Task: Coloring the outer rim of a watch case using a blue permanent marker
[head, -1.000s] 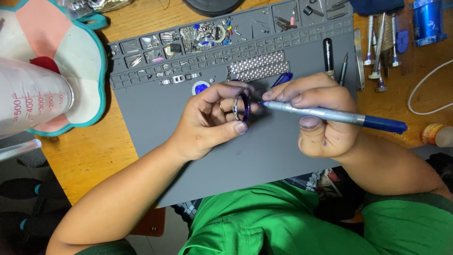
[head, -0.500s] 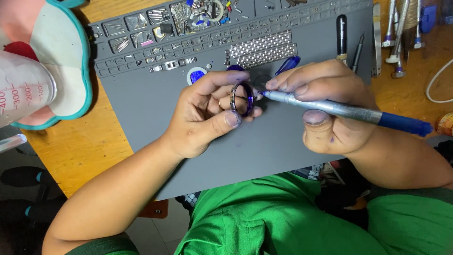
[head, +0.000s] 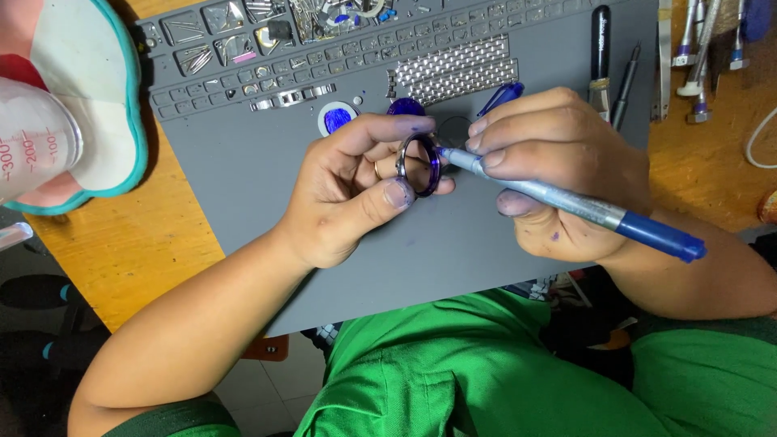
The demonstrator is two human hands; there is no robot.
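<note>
While still pinched, ring [head: 418, 164] (marker [head: 566, 202] closer)

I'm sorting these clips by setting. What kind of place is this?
Probably a watch-repair or small-parts hobby bench: a grey silicone work mat with tiny parts compartments, a silver metal link bracelet, and small screwdrivers on a wooden table. The left hand holds a purple-tinted metal ring.

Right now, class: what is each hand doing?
Left hand: closed, pinching a metal ring.
Right hand: closed around a blue marker, tip at the ring.
</note>
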